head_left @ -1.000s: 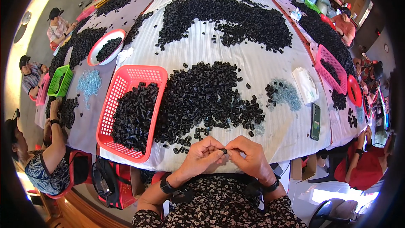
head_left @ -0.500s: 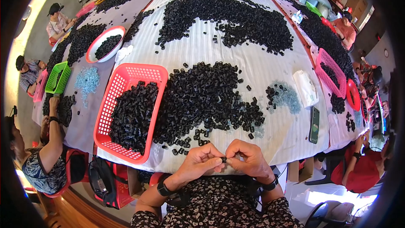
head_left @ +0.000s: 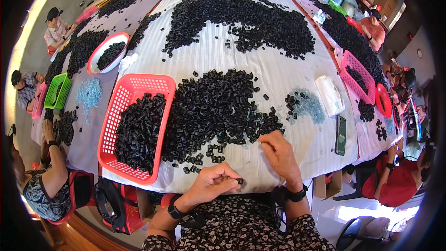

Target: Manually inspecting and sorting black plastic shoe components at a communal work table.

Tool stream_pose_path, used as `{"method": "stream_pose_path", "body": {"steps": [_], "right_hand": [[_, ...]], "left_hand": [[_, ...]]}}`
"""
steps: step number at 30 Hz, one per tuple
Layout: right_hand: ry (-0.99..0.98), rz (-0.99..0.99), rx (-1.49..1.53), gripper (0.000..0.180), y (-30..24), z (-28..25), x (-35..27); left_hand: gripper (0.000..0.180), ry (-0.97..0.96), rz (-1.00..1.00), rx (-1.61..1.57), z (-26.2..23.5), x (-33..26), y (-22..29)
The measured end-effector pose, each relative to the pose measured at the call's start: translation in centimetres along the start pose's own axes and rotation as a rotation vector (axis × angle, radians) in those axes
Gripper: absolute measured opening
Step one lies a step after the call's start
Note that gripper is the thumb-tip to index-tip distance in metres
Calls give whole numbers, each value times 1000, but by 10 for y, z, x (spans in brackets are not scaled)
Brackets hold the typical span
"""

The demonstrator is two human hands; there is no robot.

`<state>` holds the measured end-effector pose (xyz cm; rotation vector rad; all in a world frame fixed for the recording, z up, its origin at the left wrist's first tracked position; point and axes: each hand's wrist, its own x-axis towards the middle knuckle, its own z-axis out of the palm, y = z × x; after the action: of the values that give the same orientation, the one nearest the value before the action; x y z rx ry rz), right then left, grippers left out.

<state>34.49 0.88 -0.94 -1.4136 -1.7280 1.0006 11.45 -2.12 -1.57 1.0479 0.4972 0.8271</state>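
Note:
My left hand (head_left: 214, 182) is near the table's front edge, thumb and fingers pinching a small black plastic tube piece (head_left: 239, 181). My right hand (head_left: 281, 158) is apart from it, farther forward, by the right end of a big heap of black tube pieces (head_left: 209, 107). Its thumb and forefinger are curled together in a pinch; anything between them is too small to make out. Left of the heap stands a red plastic basket (head_left: 106, 146) with many black pieces in it. Tiny clear bluish bits (head_left: 310, 107) lie in a patch beyond my right hand.
On the right lie a white tissue pack (head_left: 330, 95) and a dark phone (head_left: 341, 135). A larger black heap (head_left: 241, 18) covers the far table. A white basin with a red rim (head_left: 95, 62) and a green basket (head_left: 50, 100) stand left. Other people sit along both sides.
My hands have parted. The right one has left the black piece and gone forward and right toward the heap's edge, while the left keeps hold of the piece.

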Motion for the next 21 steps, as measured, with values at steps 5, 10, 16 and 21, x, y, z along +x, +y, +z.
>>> {"method": "stream_pose_path", "body": {"steps": [5, 10, 16, 21], "right_hand": [[289, -138, -455, 14, 30, 4, 3], [61, -90, -413, 18, 29, -5, 0], [231, -51, -357, 13, 18, -23, 0], [100, -7, -410, 11, 19, -24, -5]], "left_hand": [[8, 56, 31, 20, -2, 3, -3], [10, 91, 21, 3, -5, 3, -5], [9, 142, 32, -17, -8, 4, -6], [7, 175, 46, -21, -8, 5, -5]]}}
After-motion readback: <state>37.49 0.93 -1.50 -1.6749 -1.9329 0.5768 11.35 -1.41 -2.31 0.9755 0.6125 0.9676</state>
